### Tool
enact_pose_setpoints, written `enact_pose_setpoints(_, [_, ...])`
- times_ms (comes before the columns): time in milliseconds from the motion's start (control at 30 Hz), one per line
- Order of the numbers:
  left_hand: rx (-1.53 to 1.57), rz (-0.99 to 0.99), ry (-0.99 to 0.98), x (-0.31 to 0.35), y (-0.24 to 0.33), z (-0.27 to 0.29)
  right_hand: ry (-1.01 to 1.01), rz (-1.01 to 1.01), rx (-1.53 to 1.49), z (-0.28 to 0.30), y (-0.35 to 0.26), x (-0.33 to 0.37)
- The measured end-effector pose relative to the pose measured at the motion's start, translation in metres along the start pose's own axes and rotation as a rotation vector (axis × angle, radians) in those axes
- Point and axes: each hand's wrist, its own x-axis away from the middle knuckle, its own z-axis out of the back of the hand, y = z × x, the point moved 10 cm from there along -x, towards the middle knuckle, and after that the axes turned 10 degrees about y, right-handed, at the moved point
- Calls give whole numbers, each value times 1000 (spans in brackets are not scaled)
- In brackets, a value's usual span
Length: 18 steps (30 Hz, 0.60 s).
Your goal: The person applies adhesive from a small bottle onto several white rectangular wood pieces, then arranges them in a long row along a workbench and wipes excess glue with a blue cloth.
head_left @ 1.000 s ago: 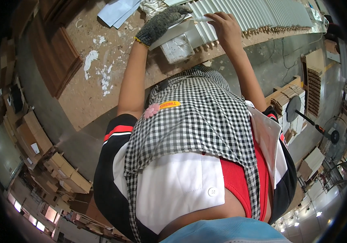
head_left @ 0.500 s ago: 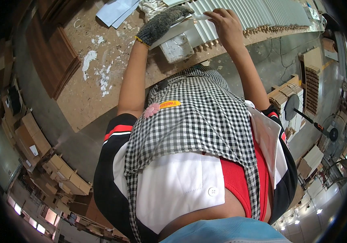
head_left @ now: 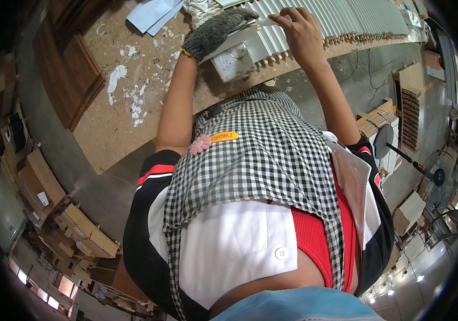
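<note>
My left hand (head_left: 217, 35), in a dark grey knit glove with a yellow cuff edge, is closed on a narrow white board (head_left: 235, 40) near the far edge of the view. Bare and pinched, my right hand (head_left: 300, 35) grips a small whitish flat piece (head_left: 267, 22) by its end. That piece reaches toward the fingertips of the glove, at the board's far end. Under the board sits a pale, paint-smeared block (head_left: 233, 63) on the worktable (head_left: 159, 69). Beyond my hands a long row of white slats (head_left: 346, 21) lies side by side, with brownish ends toward me.
Dark brown panels (head_left: 68, 75) are stacked at the table's left. White sheets (head_left: 154, 15) and a crumpled whitish cloth (head_left: 202, 10) lie at the back. White splatters mark the tabletop. A standing fan (head_left: 436, 176) and stacked boards (head_left: 410, 117) are on the right, cartons (head_left: 84, 230) on the left.
My right hand has moved slightly up and away from me, still pinching the whitish piece. The gloved hand has shifted a little to the right with the board.
</note>
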Motion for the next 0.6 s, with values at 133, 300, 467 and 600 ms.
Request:
enact_pose_setpoints(133, [-49,-27,13,7,-9,-2,6,27,14,11,-10,-9])
enact_pose_setpoints(300, [-124,-89,21,11,-15,-4,-142,-10,-81,14,-23,-17])
enact_pose_setpoints(467, [-72,-134,13,7,-3,-3,-152,1,-68,9,-20,-15])
enact_pose_setpoints(600, [-27,-56,3,12,-14,-7,-196,24,-59,6,-24,-15])
